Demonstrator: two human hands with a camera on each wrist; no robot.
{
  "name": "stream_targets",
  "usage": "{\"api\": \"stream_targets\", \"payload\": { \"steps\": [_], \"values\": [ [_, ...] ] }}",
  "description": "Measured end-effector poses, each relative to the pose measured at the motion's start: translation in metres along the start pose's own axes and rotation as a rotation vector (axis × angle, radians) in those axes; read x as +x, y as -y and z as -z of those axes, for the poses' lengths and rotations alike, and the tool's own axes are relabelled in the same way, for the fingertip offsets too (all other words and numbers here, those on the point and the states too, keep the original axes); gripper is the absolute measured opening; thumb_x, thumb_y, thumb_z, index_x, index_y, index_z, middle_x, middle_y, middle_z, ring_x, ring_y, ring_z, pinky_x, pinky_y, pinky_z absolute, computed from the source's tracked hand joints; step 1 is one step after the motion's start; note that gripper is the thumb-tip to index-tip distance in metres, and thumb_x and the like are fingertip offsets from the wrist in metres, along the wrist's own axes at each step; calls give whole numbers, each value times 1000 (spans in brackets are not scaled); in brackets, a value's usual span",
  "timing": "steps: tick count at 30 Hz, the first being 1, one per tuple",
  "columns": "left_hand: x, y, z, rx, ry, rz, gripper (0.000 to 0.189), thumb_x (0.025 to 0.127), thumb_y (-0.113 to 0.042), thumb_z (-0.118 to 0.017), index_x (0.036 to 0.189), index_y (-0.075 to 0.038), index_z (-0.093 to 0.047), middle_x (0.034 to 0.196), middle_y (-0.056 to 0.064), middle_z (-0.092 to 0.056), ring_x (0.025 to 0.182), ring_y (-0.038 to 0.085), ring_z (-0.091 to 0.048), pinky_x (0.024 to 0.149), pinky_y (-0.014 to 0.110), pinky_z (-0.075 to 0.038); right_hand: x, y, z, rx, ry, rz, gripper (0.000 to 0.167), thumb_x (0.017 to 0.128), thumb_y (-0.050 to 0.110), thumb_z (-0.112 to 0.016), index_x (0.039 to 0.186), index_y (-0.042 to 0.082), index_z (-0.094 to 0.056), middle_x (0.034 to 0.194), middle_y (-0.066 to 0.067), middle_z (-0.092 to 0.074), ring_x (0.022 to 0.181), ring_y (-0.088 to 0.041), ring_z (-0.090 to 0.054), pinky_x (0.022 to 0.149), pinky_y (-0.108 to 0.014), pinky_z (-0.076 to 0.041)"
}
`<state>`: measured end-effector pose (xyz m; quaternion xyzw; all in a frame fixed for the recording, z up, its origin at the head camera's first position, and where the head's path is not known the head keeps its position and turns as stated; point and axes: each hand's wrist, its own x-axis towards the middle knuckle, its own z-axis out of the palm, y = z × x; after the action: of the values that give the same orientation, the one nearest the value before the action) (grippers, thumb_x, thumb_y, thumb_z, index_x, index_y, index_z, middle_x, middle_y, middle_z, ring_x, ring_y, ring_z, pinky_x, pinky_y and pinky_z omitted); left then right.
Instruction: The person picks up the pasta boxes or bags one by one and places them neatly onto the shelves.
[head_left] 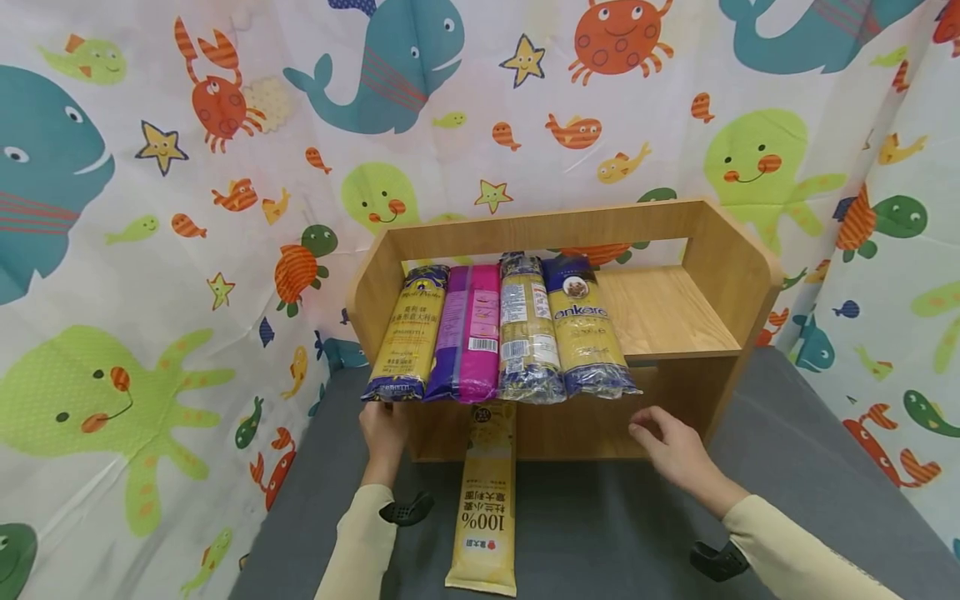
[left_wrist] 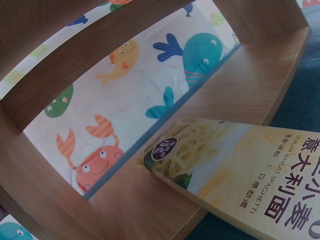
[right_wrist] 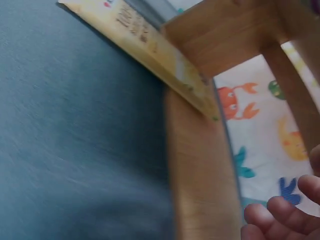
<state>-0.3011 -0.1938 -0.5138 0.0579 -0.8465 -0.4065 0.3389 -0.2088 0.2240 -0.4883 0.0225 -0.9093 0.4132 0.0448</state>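
My left hand (head_left: 384,433) is at the left end of a wooden shelf (head_left: 555,221), right below a yellow spaghetti bag (head_left: 408,333); its fingertips are partly hidden there, and I cannot tell whether they grip anything. My right hand (head_left: 671,450), fingers loosely bent and holding nothing, hovers before the lower tier's right side. In the right wrist view, the fingers (right_wrist: 282,215) show at the lower right. Between the hands a long yellow spaghetti pack (head_left: 483,508) leans with its far end on the lower board (left_wrist: 145,200) and its near end toward me.
Beside the yellow bag on the upper tier lie a pink-purple pack (head_left: 468,333), a clear-and-blue pasta bag (head_left: 527,333) and an Ankara pasta bag (head_left: 588,333). Their near ends overhang the front edge. A grey table (head_left: 600,533) carries the shelf; a sea-animal cloth (head_left: 247,100) hangs behind.
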Motion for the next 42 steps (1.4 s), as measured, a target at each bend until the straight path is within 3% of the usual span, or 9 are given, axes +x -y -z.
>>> {"api": "stream_targets", "payload": {
  "steps": [9, 17, 25, 34, 42],
  "values": [
    [-1, -2, -3, 11, -14, -20, 13, 97, -6, -61, 100, 3, -69, 73, 20, -65, 60, 22, -42, 56, 35, -33, -12, -19, -56, 132, 68, -124, 36, 99, 18, -62, 129, -1, -59, 108, -19, -74, 71, -19, -67, 62, -29, -50],
    [-1, -6, -8, -6, -6, -25, 11, 95, -5, -61, 96, 3, -69, 73, 20, -66, 60, 23, -43, 56, 37, -35, -21, -14, -104, 283, 110, -184, 45, 94, 16, -69, 132, -5, -57, 82, -9, -69, 61, -18, -60, 51, -32, -50],
    [0, -5, -5, -9, -19, -13, 13, 95, -3, -59, 100, 3, -69, 75, 21, -67, 60, 23, -46, 57, 37, -37, -20, 12, -139, 392, 239, -138, 58, 91, 17, -70, 141, -4, -49, 107, -21, -70, 70, -19, -62, 55, -35, -50],
    [0, -1, 0, -13, -14, 0, 16, 97, -6, -59, 106, 3, -70, 78, 22, -68, 61, 22, -45, 57, 36, -35, -15, 38, -178, 323, 214, -73, 68, 81, 19, -77, 143, 3, -52, 128, -36, -59, 80, -22, -65, 64, -35, -51],
    [1, 0, 0, 3, -6, 11, 14, 97, -9, -61, 99, 1, -69, 76, 20, -67, 62, 24, -46, 58, 37, -36, -14, 56, -201, 165, 145, -28, 74, 74, 28, -84, 139, 7, -58, 118, -22, -64, 96, -27, -59, 80, -43, -50]
  ]
}}
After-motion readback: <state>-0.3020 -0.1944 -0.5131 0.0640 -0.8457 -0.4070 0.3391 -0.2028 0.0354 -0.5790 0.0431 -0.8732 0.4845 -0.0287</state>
